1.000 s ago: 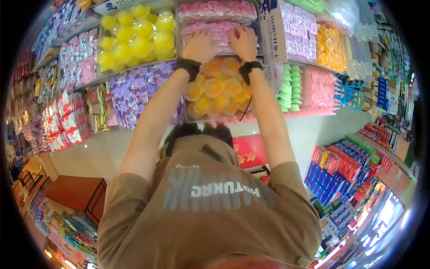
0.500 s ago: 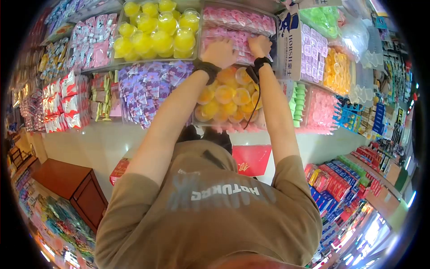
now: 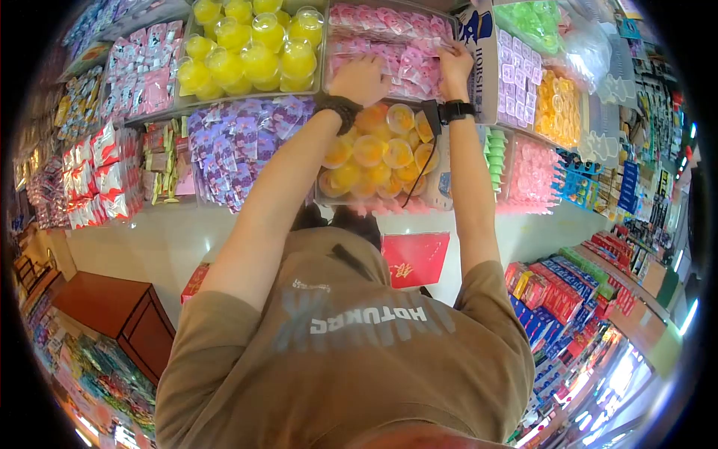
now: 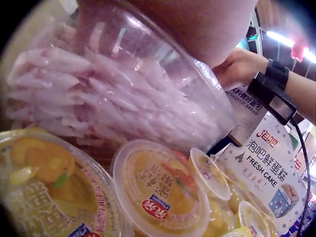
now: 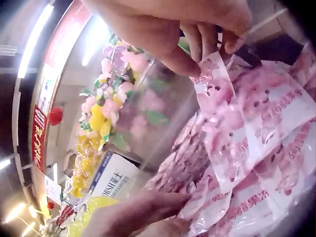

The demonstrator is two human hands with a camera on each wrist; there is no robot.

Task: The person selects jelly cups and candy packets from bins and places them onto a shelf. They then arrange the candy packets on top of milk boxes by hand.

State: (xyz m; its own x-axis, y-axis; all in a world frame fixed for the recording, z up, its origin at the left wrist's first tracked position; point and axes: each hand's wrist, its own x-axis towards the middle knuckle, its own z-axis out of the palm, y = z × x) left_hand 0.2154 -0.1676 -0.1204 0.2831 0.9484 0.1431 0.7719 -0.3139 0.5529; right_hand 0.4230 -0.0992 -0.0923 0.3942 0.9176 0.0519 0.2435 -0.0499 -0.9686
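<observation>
The right hand (image 3: pixel 455 71) pinches a pink packet (image 5: pixel 216 91) at a clear bin (image 4: pixel 213 106).
Its thumb and fingers clamp the packet above the pile (image 5: pixel 269 173), at the bin's right side; the left hand (image 3: pixel 359 79) touches the pile's left part, whether gripping I cannot tell.

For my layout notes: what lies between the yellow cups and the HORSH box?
Pink packets, with the left hand and right hand at them, in the head view.

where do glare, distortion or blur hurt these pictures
Head: strong fisheye bending with black corners, white glare at lower right; left wrist: shiny streaks on the clear bin; right wrist: an overexposed tube lamp at upper left, while the left hand at the bottom looks soft.
</observation>
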